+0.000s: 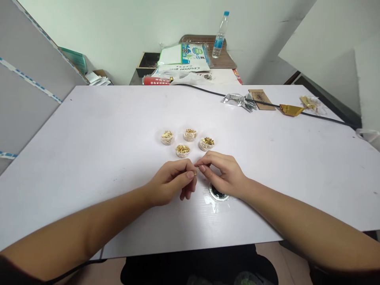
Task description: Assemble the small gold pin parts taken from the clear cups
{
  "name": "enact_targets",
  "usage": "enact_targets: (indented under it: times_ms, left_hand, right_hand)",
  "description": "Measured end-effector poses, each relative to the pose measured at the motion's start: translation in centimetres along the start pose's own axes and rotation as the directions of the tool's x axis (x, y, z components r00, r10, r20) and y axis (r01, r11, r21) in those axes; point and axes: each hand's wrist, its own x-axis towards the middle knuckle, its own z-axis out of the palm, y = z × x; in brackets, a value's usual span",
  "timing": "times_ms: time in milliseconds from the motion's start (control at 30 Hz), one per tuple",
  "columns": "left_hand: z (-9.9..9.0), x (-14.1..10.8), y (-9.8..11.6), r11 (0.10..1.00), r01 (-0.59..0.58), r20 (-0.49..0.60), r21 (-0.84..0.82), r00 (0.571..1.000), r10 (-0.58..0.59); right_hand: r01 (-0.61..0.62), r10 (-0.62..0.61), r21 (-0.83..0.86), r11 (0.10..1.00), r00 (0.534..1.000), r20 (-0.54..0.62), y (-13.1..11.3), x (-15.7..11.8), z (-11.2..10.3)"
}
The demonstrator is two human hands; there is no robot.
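Fingers (pixel 186 175) of our left hand (pixel 175 182) pinch a tiny gold metal piece (pixel 195 173); our right hand (pixel 223 171) pinches a blurred sliver (pixel 198 165) near four clear round cups (pixel 182 154).

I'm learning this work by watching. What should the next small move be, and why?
I'd probably bring the right hand slightly closer to the small gold piece: the left hand pinches it with one end showing, and the right hand's fingertips are close beside it. What, if anything, the right hand grips is too small to tell.
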Motion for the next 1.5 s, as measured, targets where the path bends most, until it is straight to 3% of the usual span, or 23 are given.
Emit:
enact_targets:
  times_ms: [200, 667, 1500]
  left_hand:
    - [0.0, 0.5, -0.6, 0.999, 0.043, -0.069, -0.008, 0.997, -0.043]
    - [-0.5, 1.0, -1.1, 0.98, 0.096, -0.031, -0.173, 0.994, -0.103]
    - [-0.6, 1.2, -0.8, 0.996, 0.083, -0.043, -0.017, 0.996, -0.083]
  right_hand:
    - [0.052, -0.05, -0.069, 0.996, 0.998, 0.029, 0.0, 0.1, -0.1]
    - [0.125, -0.115, -0.168, 0.978, 0.991, 0.069, 0.1, 0.1, -0.6]
    - [0.222, -0.196, -0.317, 0.922, 0.974, 0.114, 0.1, -0.2, -0.9]
